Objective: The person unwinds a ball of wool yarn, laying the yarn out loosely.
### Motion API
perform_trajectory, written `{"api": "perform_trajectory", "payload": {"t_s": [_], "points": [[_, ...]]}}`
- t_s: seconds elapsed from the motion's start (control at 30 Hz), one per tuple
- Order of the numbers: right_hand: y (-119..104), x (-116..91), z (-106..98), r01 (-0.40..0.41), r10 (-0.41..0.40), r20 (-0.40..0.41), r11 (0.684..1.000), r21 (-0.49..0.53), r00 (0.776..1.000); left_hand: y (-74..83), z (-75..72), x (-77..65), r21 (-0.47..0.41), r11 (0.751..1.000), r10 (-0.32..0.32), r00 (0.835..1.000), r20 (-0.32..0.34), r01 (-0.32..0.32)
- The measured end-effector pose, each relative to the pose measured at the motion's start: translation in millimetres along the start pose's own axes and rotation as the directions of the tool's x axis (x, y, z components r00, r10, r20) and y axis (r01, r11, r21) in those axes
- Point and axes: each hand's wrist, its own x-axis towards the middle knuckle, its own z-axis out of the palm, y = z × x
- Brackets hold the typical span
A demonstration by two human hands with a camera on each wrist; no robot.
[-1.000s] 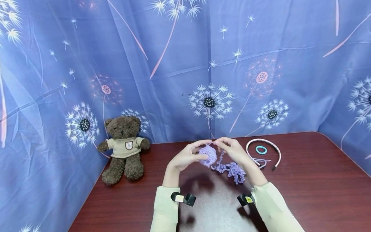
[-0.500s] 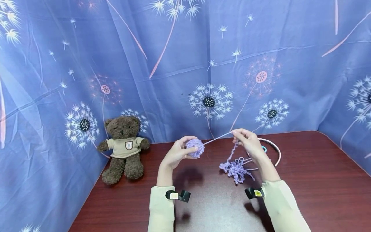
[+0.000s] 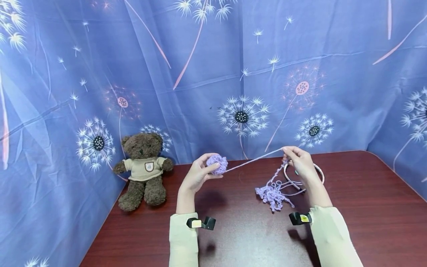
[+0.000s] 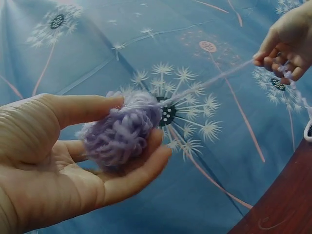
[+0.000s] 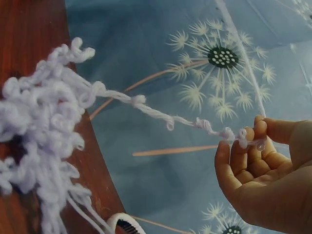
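Note:
A ball of purple yarn [image 3: 217,164] sits in my left hand [image 3: 197,173], gripped between the thumb and the fingers, as the left wrist view also shows. From it a taut strand [image 3: 255,159] slants up to my right hand [image 3: 301,163], which pinches it between thumb and forefinger. A kinked, curly length of yarn [image 5: 170,119] runs from the right hand's other fingers down to a loose tangle of purple yarn [image 3: 273,195] lying on the table. Both hands are raised above the table.
Behind the right hand lie a white headband [image 3: 321,172] and a teal ring, mostly hidden. A brown teddy bear [image 3: 141,170] in a beige shirt leans at the table's left edge. A blue dandelion-print curtain [image 3: 200,122] hangs behind the dark red table [image 3: 240,222].
My hands have moved apart, the left one leftward with the ball, the right one rightward. The strand between them has lengthened and drawn straight. The tangle has shifted slightly right.

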Motion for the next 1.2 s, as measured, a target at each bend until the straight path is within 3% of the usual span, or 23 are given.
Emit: {"api": "perform_trajectory", "payload": {"t_s": [0.17, 0.4, 0.63, 0.87, 1.03, 1.2], "points": [[-3, -2, -11, 0.008, -0.007, -0.047, 1.000, 0.019, 0.999, 3.0, -5.9, -3.3, -0.019, 1.000, -0.021, 0.999, -0.038, 0.021], [-5, -2, -26, 0.024, -0.010, -0.109, 0.991, 0.132, 0.994, 2.4, -8.8, -4.1, 0.058, 0.996, -0.070, 0.997, 0.018, 0.068], [-4, -1, -38, 0.065, -0.023, -0.189, 0.974, 0.217, 0.982, -0.7, -8.2, -3.4, 0.051, 0.994, -0.095, 0.995, 0.022, 0.094], [-5, 0, -42, 0.092, -0.031, -0.244, 0.966, 0.240, 0.969, 0.9, -10.6, -4.3, 0.032, 0.994, -0.108, 0.994, -0.023, 0.108], [-4, 0, -44, 0.061, -0.005, -0.293, 0.981, 0.185, 0.956, 2.3, -14.1, -6.9, 0.082, 0.987, -0.144, 0.989, 0.039, 0.141], [0, 0, -46, 0.048, 0.017, -0.327, 0.980, 0.191, 0.945, 1.8, -16.3, -8.1, 0.079, 0.988, -0.139, 0.986, 0.087, 0.132]]}}
